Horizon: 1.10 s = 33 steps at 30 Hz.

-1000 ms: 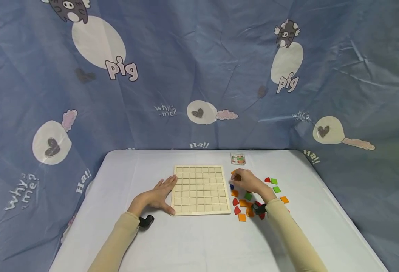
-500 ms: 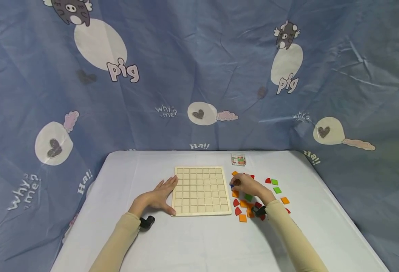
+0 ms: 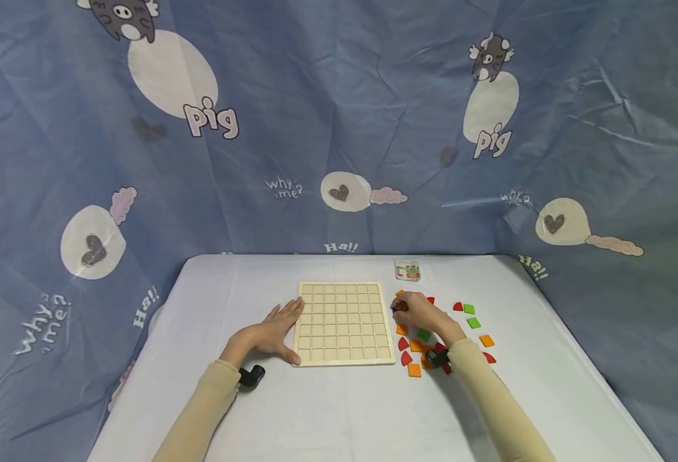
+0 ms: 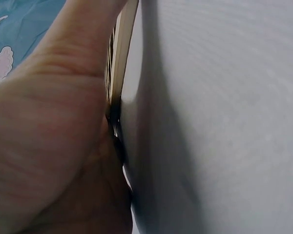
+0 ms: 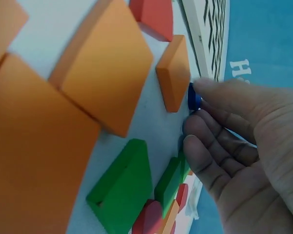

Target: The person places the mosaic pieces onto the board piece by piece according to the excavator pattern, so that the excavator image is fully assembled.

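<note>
A square wooden grid board (image 3: 343, 319) lies on the table with bare squares. My left hand (image 3: 266, 330) is spread along the board's left edge, its thumb at the near corner and its fingertips at the frame; in the left wrist view the palm hides much of the board (image 4: 123, 53). Right of the board, my right hand (image 3: 420, 310) pinches a small blue piece (image 5: 193, 97) between thumb and index finger, while the other fingers curl loosely below. Most of the blue piece is hidden. Close by lies an orange square tile (image 5: 174, 75).
Several orange squares (image 3: 414, 370), red quarter-round pieces (image 3: 406, 359) and green tiles (image 3: 473, 323) lie scattered under and around the right forearm. A small stack of picture cards (image 3: 407, 271) sits behind the board's far right corner. A patterned blue cloth (image 3: 293, 128) hangs behind the table.
My right hand has come from the orange tile near the far right of the board down to the blue piece and now pinches it. The left hand stays on the board's edge.
</note>
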Motion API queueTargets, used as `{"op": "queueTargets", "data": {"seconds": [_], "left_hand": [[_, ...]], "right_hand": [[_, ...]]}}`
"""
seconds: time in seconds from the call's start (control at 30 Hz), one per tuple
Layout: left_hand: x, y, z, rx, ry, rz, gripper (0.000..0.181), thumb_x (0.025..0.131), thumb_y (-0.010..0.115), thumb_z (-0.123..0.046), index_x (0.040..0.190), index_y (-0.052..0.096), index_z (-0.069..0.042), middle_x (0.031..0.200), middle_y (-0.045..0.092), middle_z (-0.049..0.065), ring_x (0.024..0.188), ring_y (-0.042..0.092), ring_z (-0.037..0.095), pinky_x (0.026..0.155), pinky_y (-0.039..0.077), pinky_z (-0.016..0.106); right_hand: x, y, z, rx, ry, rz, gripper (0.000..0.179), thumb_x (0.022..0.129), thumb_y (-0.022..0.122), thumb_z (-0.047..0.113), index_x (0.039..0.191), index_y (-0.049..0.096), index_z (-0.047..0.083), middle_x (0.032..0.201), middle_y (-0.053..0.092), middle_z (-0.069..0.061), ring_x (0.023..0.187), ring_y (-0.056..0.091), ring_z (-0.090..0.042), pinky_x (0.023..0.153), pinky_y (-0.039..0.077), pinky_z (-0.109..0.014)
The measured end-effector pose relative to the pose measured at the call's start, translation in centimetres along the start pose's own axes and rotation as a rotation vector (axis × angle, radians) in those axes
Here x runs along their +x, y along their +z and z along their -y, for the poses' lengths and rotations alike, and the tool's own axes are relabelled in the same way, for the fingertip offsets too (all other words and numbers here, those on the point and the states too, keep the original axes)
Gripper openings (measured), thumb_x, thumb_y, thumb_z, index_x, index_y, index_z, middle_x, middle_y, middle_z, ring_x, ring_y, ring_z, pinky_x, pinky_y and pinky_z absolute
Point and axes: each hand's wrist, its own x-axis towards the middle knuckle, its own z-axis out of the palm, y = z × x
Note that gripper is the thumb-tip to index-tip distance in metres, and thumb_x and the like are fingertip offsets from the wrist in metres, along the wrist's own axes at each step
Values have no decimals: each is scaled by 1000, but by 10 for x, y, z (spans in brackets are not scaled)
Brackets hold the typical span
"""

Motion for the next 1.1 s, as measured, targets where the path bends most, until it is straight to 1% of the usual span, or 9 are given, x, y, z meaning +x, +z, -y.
{"op": "queueTargets", "data": {"seconds": [0.17, 0.27, 0.4, 0.53, 0.7, 0.9, 1.1], "left_hand": [[1, 1, -1, 7, -7, -2, 140, 59, 79, -67, 154, 0, -2, 163, -5, 13, 151, -4, 30, 122, -2, 51], [2, 1, 0, 0, -8, -6, 140, 58, 79, -67, 154, 0, -2, 163, -5, 13, 151, -4, 30, 122, -3, 51], [3, 2, 1, -7, -8, -5, 141, 57, 78, -68, 155, 0, -3, 163, -6, 12, 151, -5, 29, 122, -4, 50], [3, 3, 2, -5, -11, -3, 141, 57, 78, -68, 155, -1, -4, 163, -6, 12, 151, -5, 29, 122, -4, 51], [4, 4, 3, 1, -13, 4, 141, 57, 78, -69, 155, -2, -4, 163, -8, 11, 151, -6, 29, 122, -4, 50], [6, 5, 5, 2, 0, 5, 141, 58, 77, -69, 155, -2, -4, 163, -8, 11, 151, -6, 29, 123, -3, 50], [4, 5, 6, -9, -2, 3, 141, 57, 78, -68, 155, -2, -4, 163, -8, 11, 151, -7, 28, 123, -4, 50]], "right_hand": [[2, 1, -1, 7, 18, 8, 19, 84, 75, 17, 101, 70, 11, 87, 65, 4, 78, 58, -9, 74, 54, -27], [2, 2, -1, 6, 8, -9, 17, 83, 75, 17, 98, 69, 11, 86, 64, 4, 76, 58, -9, 73, 54, -27], [5, 3, 1, -9, -28, -40, 16, 83, 75, 17, 97, 69, 12, 87, 64, 4, 77, 58, -8, 72, 54, -25], [9, 5, 8, -9, -83, -69, 17, 83, 75, 16, 98, 69, 10, 90, 65, 3, 79, 60, -7, 72, 55, -24], [15, 7, 15, 8, -132, -66, 17, 83, 76, 15, 98, 70, 9, 90, 66, 2, 80, 61, -7, 72, 55, -23], [21, 12, 17, 14, -122, -56, 14, 84, 75, 16, 96, 70, 10, 89, 66, 3, 79, 60, -6, 71, 55, -21], [25, 14, 16, 49, -106, -46, 15, 85, 74, 18, 97, 70, 11, 89, 66, 3, 79, 59, -7, 72, 54, -23]]}}
